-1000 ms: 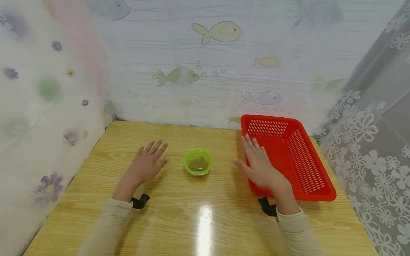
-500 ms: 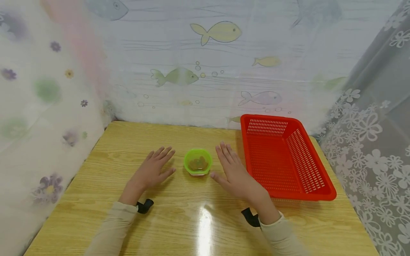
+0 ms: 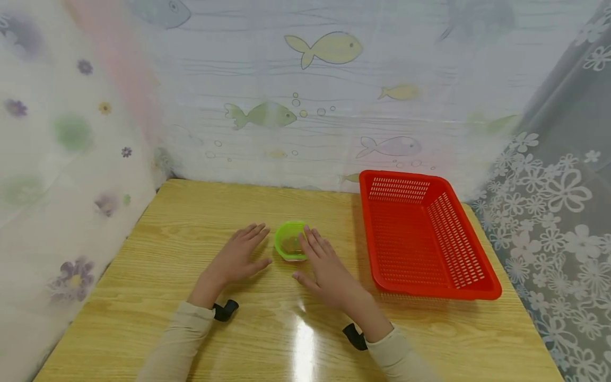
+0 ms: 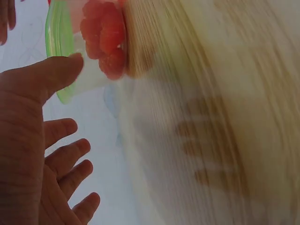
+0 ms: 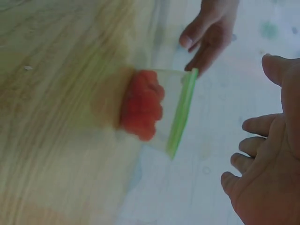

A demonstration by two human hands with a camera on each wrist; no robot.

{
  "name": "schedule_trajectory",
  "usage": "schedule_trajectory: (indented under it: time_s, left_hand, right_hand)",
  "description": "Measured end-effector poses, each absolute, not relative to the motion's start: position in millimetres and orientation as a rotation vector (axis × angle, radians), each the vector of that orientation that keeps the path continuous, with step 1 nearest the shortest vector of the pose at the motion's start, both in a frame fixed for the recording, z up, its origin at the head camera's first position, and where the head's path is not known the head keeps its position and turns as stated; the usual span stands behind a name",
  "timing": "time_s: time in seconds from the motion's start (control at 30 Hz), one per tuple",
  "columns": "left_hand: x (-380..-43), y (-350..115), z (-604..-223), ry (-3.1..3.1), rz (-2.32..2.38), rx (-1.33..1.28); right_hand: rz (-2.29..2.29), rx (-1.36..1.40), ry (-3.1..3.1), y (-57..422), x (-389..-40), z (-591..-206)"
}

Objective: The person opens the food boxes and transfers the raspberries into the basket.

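A small clear container with a green lid (image 3: 288,241) stands on the wooden table, between the two hands. Through its wall the left wrist view shows several red-orange pieces (image 4: 105,35) at the bottom; their kind is unclear. My left hand (image 3: 241,257) hovers just left of the container, fingers spread and nothing held. From the right, my right hand (image 3: 329,273) reaches in with straight fingers, covering the container's right side in the head view. In the right wrist view a gap shows between the right hand (image 5: 267,159) and the lid (image 5: 182,115).
A red plastic basket (image 3: 410,241) with slotted walls stands on the right of the wooden table (image 3: 191,207). Behind the table hangs a fish-patterned sheet (image 3: 267,69). A lace curtain (image 3: 563,228) borders the right side.
My right hand has moved left from over the basket's edge to the container. My left hand has shifted slightly right towards it. Container and basket have stayed in place.
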State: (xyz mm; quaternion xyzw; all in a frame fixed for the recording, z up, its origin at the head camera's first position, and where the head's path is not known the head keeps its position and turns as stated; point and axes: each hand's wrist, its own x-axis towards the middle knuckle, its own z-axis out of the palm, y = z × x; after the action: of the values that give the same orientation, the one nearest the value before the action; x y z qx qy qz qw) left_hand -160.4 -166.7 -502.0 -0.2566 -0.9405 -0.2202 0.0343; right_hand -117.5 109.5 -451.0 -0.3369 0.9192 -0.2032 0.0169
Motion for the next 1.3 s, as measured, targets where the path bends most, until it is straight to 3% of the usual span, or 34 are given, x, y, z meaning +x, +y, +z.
schedule_trajectory:
  time_s: [0.47, 0.8, 1.3]
  left_hand:
    - [-217.4, -173.9, -504.4, -2.908, -0.913, -0.867]
    - [-249.2, -174.5, -512.0, -2.849, -1.242, -0.95]
    - [-252.8, -164.3, -523.6, -2.759, -1.49, -0.914]
  right_hand:
    - [-0.686, -0.866, 2.969, 92.4, -167.2, -469.8]
    - [-0.733, -0.898, 2.992, 89.3, -194.4, -476.6]
    - [-0.652, -0.958, 2.982, 89.6, -202.9, -486.7]
